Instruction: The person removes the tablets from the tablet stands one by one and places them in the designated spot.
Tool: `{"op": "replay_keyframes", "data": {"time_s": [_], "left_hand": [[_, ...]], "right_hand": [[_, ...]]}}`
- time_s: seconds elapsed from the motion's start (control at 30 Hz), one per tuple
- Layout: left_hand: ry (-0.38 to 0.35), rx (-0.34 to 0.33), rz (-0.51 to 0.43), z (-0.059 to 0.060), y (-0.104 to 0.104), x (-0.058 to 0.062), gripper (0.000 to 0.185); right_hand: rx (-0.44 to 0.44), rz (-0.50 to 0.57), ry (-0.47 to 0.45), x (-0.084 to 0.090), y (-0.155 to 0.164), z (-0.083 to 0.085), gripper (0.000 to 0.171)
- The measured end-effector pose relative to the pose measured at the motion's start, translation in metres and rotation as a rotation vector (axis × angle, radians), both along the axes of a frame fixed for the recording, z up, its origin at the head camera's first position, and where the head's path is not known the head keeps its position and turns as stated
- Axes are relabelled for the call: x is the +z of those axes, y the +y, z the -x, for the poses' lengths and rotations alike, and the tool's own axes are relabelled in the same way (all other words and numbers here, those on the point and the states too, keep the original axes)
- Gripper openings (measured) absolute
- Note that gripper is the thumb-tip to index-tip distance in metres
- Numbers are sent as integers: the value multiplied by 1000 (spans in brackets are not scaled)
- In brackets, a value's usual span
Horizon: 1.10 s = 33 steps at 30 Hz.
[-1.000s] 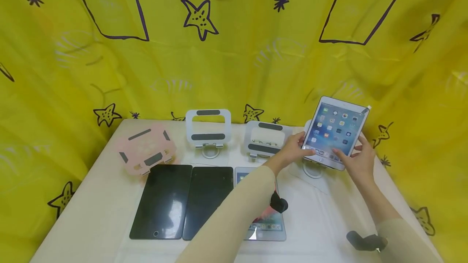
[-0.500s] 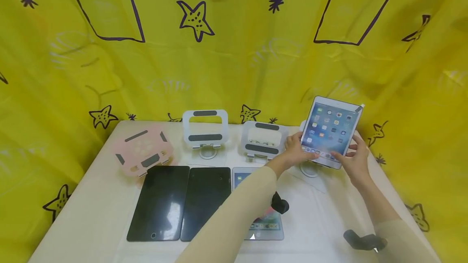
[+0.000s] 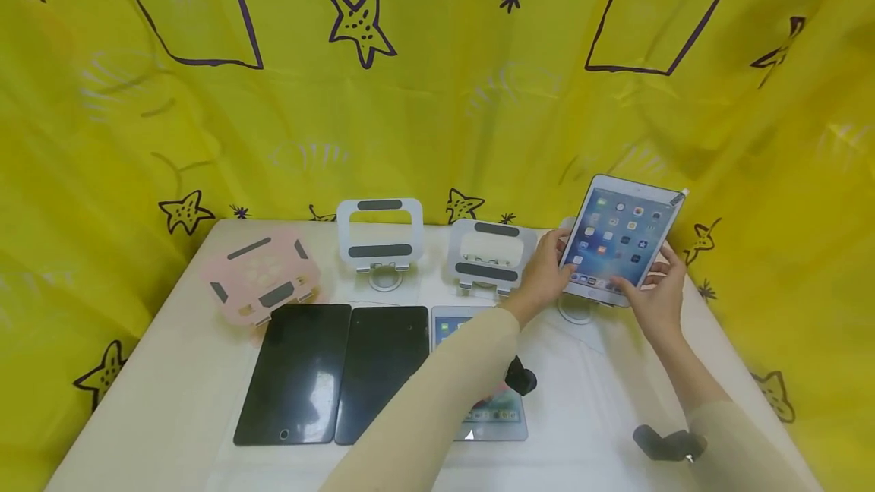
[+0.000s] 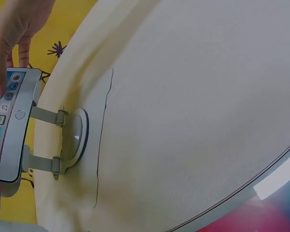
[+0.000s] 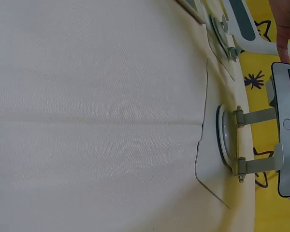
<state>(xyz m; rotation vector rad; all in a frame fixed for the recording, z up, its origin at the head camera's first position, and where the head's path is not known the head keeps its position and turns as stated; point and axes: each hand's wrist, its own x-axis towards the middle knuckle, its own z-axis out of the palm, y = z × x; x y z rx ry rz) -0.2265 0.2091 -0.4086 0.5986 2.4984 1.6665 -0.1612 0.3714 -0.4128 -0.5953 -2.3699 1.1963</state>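
Observation:
A white-framed tablet (image 3: pixel 618 238) with a lit-looking home screen of app icons leans at the far right of the table. Its lower edge lies at the hooks of a grey metal stand, whose two arms and round base (image 4: pixel 76 140) show in the left wrist view. My left hand (image 3: pixel 544 275) grips the tablet's left edge, thumb at the lower left corner of the front. On the opposite side my right hand (image 3: pixel 661 291) pinches the lower right edge, thumb over the screen and fingers behind. Most of the stand is hidden behind the tablet.
Two silver stands (image 3: pixel 380 251) (image 3: pixel 487 273) and a pink stand (image 3: pixel 263 279) line the back of the white table (image 3: pixel 171 370). Two black tablets (image 3: pixel 294 374) (image 3: pixel 383 363) and a white one (image 3: pixel 502 430), partly under my left forearm, lie in front. A yellow curtain (image 3: pixel 424 112) hangs behind.
My left thumb has slid from the tablet's bottom edge to its left corner. The tablet's top has tilted slightly rightward. The head view has shifted a little.

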Motion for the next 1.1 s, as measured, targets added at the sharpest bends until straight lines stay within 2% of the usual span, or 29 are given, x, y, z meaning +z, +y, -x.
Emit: {"op": "replay_keyframes", "data": {"time_s": [0.07, 0.17, 0.33, 0.47, 0.6, 0.83, 1.1], "left_hand": [[39, 44, 59, -3, 1, 0, 58], [52, 89, 108, -7, 1, 0, 60], [47, 139, 126, -10, -7, 2, 59], [49, 146, 66, -9, -14, 2, 59], [43, 154, 23, -10, -20, -2, 58], [114, 151, 15, -19, -26, -6, 53], [90, 105, -7, -33, -38, 0, 56]], "right_hand": [[-3, 13, 1, 3, -1, 0, 83], [-1, 16, 6, 8, -3, -1, 79], [30, -2, 10, 16, -10, -2, 76], [45, -19, 23, 20, -15, -3, 75], [70, -49, 3, 22, -20, -8, 75], [97, -118, -11, 21, -23, -20, 75], [183, -165, -43, 26, -21, -35, 78]]}}
